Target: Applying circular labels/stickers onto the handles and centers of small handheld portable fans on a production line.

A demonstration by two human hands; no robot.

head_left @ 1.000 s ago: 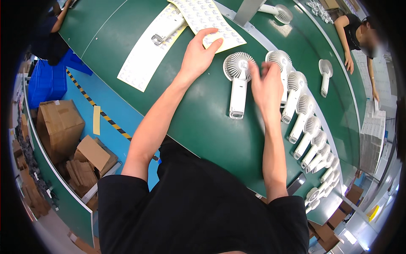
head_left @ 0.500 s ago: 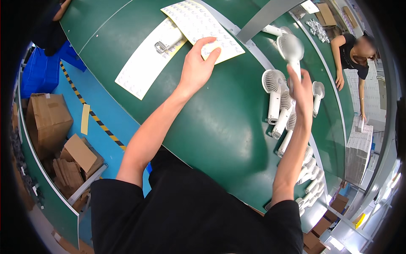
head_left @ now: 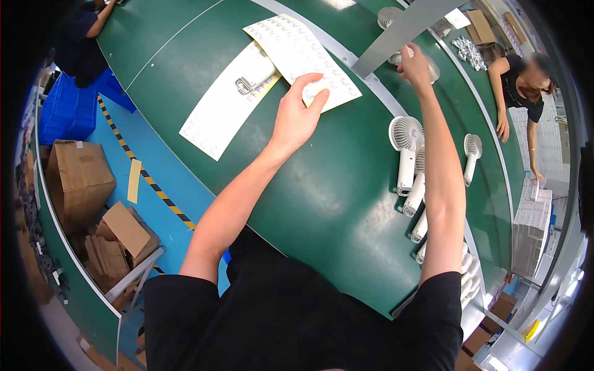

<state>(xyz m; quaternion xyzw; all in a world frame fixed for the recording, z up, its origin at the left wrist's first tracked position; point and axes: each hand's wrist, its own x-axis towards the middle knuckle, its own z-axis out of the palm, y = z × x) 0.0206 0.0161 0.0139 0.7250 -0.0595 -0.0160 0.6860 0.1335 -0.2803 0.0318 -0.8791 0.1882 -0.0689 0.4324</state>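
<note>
My left hand [head_left: 300, 111] pinches the near corner of a pale yellow sticker sheet [head_left: 300, 52] between thumb and fingers. Beneath that sheet lies a white printed strip [head_left: 213, 123], with a small dark-outlined device with a loop [head_left: 246, 85] on it. My right hand [head_left: 416, 65] reaches far out, just right of a grey post, fingers curled. It appears closed on a white handheld fan, whose round head [head_left: 388, 17] shows beyond the post; the handle is mostly hidden. Another fan head [head_left: 431, 71] lies partly covered by this hand.
The grey post [head_left: 396, 37] rises from the green table. More white fans [head_left: 406, 154] lie along the right side, some behind my forearm; one fan [head_left: 473, 157] lies farther right. A person [head_left: 526, 80] works beyond the right edge, another [head_left: 80, 37] at far left. Cardboard boxes [head_left: 80, 179] stand left.
My right hand has moved away from me with the fan, from beside the row of fans to the post. My left hand keeps its grip on the sheet. The view has shifted slightly.
</note>
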